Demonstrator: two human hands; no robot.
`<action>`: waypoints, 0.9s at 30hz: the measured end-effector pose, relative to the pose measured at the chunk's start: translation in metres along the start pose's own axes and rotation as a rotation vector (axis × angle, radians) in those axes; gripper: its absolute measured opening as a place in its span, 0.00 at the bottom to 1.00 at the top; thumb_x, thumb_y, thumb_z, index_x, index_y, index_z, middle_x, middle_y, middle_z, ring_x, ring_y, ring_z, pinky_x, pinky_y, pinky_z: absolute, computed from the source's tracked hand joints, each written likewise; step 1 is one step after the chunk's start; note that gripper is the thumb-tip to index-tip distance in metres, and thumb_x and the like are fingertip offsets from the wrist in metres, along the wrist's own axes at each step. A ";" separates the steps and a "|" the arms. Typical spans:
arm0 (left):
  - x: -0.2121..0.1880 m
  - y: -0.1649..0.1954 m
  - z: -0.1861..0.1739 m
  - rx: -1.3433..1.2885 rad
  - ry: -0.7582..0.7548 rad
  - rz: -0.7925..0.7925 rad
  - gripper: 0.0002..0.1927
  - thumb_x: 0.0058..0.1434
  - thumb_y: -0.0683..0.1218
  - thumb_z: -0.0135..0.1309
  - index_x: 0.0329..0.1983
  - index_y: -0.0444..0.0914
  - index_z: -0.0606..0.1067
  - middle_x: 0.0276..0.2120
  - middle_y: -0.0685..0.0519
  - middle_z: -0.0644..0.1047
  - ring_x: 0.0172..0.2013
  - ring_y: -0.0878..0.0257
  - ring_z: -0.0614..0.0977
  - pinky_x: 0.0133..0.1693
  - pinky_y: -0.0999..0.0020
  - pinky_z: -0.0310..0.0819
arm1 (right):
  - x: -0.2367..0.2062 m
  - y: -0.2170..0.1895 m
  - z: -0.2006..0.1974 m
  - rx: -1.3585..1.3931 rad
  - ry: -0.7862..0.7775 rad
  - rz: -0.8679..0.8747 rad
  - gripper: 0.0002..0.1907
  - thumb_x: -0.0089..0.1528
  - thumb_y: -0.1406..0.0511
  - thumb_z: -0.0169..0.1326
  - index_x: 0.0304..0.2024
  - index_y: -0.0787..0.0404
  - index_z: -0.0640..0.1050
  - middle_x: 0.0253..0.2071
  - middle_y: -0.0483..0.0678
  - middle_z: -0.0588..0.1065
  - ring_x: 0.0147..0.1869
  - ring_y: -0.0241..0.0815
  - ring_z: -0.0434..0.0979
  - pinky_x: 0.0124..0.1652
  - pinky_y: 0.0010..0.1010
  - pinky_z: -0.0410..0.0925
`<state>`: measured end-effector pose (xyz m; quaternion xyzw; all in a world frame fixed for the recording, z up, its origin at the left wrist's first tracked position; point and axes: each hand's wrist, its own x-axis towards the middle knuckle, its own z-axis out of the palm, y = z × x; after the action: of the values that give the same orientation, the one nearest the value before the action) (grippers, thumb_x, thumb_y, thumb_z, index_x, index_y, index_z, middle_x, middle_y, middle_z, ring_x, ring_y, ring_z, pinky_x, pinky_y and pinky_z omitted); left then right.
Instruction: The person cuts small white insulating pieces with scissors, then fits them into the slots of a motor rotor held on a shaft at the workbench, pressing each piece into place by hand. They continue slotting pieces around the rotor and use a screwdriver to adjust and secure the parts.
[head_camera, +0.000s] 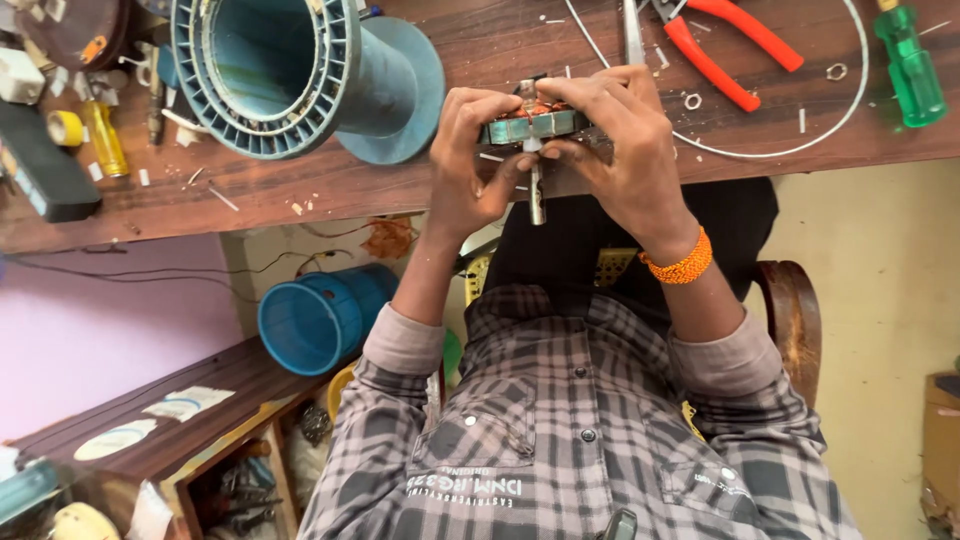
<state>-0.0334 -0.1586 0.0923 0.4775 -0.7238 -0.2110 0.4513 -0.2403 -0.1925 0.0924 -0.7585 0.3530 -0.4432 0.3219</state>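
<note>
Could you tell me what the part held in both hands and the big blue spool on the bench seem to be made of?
The motor part looks like dull grey metal with reddish copper windings and a bare steel shaft: stacked ring edge, metallic sheen. The blue spool looks like moulded plastic, matte, with thin ribs around its flange.

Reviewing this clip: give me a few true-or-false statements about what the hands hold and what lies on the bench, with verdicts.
1. Both hands, the left hand and the right hand, grip the round metal motor core with copper windings and a steel shaft. True.
2. The red-handled pliers are held in the right hand. False: they lie on the brown wooden workbench, apart from it.
3. An orange beaded bracelet sits on the right wrist. True.
4. The large blue plastic spool stands upright. False: it lies on its side.
5. The green-handled screwdriver lies on the floor. False: it rests on the workbench.
</note>
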 end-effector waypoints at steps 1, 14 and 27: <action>-0.002 0.000 0.001 0.011 0.005 0.007 0.22 0.64 0.46 0.66 0.57 0.36 0.71 0.50 0.46 0.76 0.49 0.53 0.78 0.52 0.62 0.75 | -0.002 0.001 0.001 -0.006 0.004 -0.014 0.27 0.63 0.61 0.67 0.62 0.60 0.77 0.54 0.48 0.79 0.60 0.51 0.72 0.60 0.40 0.70; -0.009 -0.004 0.006 0.005 0.016 0.014 0.21 0.68 0.50 0.61 0.57 0.37 0.71 0.50 0.48 0.74 0.48 0.56 0.75 0.50 0.63 0.74 | -0.007 -0.004 0.006 -0.011 0.035 0.018 0.25 0.63 0.65 0.68 0.61 0.60 0.77 0.55 0.48 0.78 0.62 0.51 0.72 0.60 0.39 0.70; -0.007 -0.009 0.000 -0.039 0.004 0.000 0.20 0.66 0.43 0.63 0.58 0.39 0.71 0.49 0.49 0.74 0.48 0.57 0.76 0.50 0.65 0.75 | 0.000 -0.024 0.005 -0.063 -0.017 0.106 0.26 0.64 0.69 0.67 0.64 0.60 0.76 0.56 0.48 0.78 0.62 0.50 0.70 0.59 0.39 0.69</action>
<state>-0.0284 -0.1570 0.0825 0.4688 -0.7187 -0.2241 0.4621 -0.2302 -0.1786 0.1098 -0.7522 0.4036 -0.4076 0.3242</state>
